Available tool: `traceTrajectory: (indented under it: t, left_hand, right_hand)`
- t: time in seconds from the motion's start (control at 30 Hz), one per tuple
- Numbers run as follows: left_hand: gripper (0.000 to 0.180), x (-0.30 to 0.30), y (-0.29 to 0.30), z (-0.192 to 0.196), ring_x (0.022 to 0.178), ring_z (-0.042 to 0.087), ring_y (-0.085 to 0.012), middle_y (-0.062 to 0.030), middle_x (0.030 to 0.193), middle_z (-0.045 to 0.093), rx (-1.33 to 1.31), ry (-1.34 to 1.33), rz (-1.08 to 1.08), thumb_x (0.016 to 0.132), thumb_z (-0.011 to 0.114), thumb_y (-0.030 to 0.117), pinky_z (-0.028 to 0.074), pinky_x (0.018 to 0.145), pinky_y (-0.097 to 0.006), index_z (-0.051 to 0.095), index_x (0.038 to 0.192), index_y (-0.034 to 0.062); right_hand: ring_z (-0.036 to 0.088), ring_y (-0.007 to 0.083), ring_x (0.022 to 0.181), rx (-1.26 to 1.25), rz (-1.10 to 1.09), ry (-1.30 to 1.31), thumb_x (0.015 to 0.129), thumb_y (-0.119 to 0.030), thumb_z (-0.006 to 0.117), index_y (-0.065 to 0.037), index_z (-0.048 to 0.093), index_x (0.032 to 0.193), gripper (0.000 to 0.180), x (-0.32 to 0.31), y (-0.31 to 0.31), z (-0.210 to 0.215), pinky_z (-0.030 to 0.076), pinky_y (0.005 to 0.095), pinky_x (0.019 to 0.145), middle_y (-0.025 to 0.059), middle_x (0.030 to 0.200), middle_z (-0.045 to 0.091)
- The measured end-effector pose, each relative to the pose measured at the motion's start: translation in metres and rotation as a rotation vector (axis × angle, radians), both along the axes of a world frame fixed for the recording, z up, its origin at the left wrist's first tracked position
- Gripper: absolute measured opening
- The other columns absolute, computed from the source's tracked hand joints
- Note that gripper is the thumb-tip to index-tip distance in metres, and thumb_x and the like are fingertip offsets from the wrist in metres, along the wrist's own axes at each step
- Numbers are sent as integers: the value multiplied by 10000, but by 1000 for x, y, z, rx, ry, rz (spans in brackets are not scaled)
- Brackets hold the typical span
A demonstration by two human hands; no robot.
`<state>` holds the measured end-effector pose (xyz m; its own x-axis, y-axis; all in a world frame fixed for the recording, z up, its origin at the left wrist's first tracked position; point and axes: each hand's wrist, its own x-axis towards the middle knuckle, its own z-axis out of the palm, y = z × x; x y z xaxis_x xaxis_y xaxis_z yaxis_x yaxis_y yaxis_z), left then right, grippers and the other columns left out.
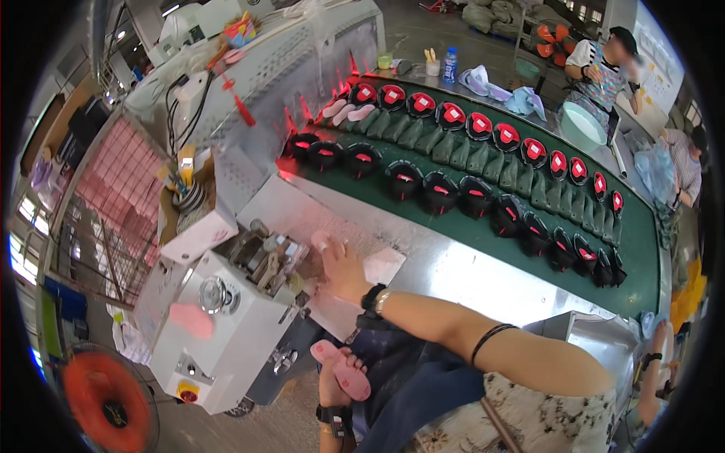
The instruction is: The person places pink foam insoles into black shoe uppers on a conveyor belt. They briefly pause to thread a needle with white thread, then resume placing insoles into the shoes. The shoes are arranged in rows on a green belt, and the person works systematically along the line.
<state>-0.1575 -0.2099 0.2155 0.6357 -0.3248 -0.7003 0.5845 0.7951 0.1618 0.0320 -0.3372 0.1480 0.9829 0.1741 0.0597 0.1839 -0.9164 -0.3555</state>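
Observation:
My left hand (332, 386) is closed round a pink insole (349, 375), low in front of my lap. My right hand (343, 273) reaches across to the metal worktop beside a grey machine (230, 317), its fingers stretched out and apart. Its fingertips lie at another pink insole (320, 238), partly covered by them; whether they press on it I cannot tell. Close to that hand is the machine's metal roller head (266, 257). One more pink insole (192, 320) rests on top of the machine housing.
Behind the worktop runs a green conveyor belt (362, 181) with rows of black shoe uppers with red linings and dark green shoe forms. A red-lit oven stands at its left end. An orange fan (113, 404) is at lower left. People work at far right.

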Motion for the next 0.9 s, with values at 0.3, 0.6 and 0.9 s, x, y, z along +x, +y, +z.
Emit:
traceTrajectory:
  t: [0.3, 0.6, 0.9]
  left_hand:
    - [110, 32, -7, -11, 679, 494, -170, -27, 745, 484, 222, 5, -58, 925, 591, 158, 458, 695, -335, 537, 925, 62]
    - [551, 147, -68, -71, 795, 595, -146, -98, 1088, 633, 684, -241, -516, 956, 603, 400, 494, 674, -275, 498, 1341, 20]
    - [515, 159, -96, -53, 1042, 601, -169, -90, 1181, 619, 674, -676, -600, 955, 619, 337, 511, 875, -317, 499, 1323, -3]
  right_hand:
    - [579, 384, 1109, 381, 255, -120, 695, -109, 712, -14, 300, 1437, 854, 42, -61, -18, 487, 458, 931, 244, 1459, 354]
    - [392, 208, 1343, 1260, 19, 784, 747, -221, 811, -20, 278, 1498, 942, 16, -168, 42, 309, 341, 1120, 125, 1453, 407]
    - [352, 197, 1366, 1598, -22, 857, 755, -223, 812, -34, 215, 1508, 980, -18, -175, 50, 267, 348, 1139, 109, 1457, 376]
